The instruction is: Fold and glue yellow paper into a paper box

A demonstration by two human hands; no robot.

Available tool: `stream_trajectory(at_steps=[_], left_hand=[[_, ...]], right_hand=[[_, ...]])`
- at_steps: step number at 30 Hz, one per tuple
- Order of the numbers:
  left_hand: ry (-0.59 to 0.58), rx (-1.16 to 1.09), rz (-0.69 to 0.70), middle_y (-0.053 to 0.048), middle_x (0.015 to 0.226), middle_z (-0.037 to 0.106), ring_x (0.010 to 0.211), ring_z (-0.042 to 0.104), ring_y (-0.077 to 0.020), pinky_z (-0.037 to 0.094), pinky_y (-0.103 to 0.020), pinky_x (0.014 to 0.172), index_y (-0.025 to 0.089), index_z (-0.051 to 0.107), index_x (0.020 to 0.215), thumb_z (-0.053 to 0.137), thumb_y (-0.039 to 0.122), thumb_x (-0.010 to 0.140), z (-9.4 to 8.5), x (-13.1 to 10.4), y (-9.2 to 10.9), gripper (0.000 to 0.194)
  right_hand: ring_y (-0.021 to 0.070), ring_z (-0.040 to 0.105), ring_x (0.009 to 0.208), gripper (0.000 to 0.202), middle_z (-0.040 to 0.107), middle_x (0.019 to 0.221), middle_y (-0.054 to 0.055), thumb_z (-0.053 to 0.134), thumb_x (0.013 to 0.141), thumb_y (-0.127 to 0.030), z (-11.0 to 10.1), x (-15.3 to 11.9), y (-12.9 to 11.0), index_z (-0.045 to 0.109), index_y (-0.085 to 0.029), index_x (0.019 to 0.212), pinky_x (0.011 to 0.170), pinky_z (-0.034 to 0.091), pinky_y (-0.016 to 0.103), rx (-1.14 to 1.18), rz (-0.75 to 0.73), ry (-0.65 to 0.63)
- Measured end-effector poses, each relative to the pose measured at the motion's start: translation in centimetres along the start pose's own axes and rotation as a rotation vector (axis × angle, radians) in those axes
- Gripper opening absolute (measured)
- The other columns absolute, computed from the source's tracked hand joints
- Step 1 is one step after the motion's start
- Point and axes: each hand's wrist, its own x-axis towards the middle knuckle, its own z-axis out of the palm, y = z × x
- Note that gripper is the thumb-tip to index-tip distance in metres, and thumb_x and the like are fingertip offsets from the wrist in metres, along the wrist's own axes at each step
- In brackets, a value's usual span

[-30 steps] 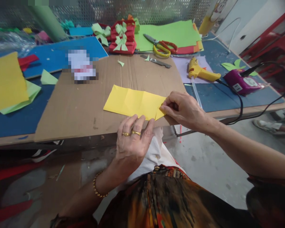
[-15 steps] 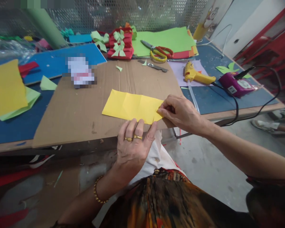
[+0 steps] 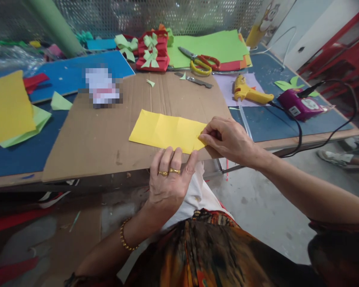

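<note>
A creased strip of yellow paper (image 3: pixel 167 129) lies on the brown cardboard sheet (image 3: pixel 92 139), near its front edge. Its right end is folded over at the corner, and my right hand (image 3: pixel 227 139) pinches that end between thumb and fingers. My left hand (image 3: pixel 170 171), with two rings on it, rests at the paper's lower edge. The fingers are spread, with fingertips touching the edge and the thumb beside the folded corner. Part of the paper's right end is hidden under my right fingers.
Behind the cardboard are scissors (image 3: pixel 202 65), a grey blade (image 3: pixel 199 82), green sheets (image 3: pixel 209 50) and red folded paper with bows (image 3: pixel 152 59). A yellow glue gun (image 3: pixel 251 93) and purple box (image 3: pixel 299 105) with a black cable stand right. Yellow sheets (image 3: pixel 10 107) lie left.
The view has shifted slightly, so the table items sit a little higher. Both hands keep nearly the same place on the yellow paper.
</note>
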Motion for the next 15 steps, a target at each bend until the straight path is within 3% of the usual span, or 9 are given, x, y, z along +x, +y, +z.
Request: stream_trajectory(at_steps=[7, 15], left_hand=[[-0.028, -0.078, -0.046, -0.016, 0.128, 0.075, 0.131, 0.066, -0.0326, 0.050, -0.054, 0.120, 0.024, 0.071, 0.150, 0.077, 0.022, 0.099, 0.04, -0.39, 0.07, 0.051], [-0.017, 0.011, 0.021, -0.016, 0.120, 0.075, 0.121, 0.067, -0.0320, 0.054, -0.051, 0.113, 0.016, 0.074, 0.143, 0.076, 0.029, 0.102, -0.19, 0.33, -0.09, 0.044]], right_hand=[[0.0156, 0.054, 0.070, 0.015, 0.067, 0.078, 0.002, 0.075, 0.094, -0.028, 0.10, -0.06, -0.06, 0.070, -0.020, 0.082, 0.073, 0.039, 0.034, 0.012, 0.001, 0.018], [0.0151, 0.054, 0.069, 0.015, 0.067, 0.077, 0.002, 0.075, 0.093, -0.027, 0.12, 0.05, 0.06, 0.071, -0.020, 0.081, 0.071, 0.038, 0.033, 0.023, -0.003, 0.014]])
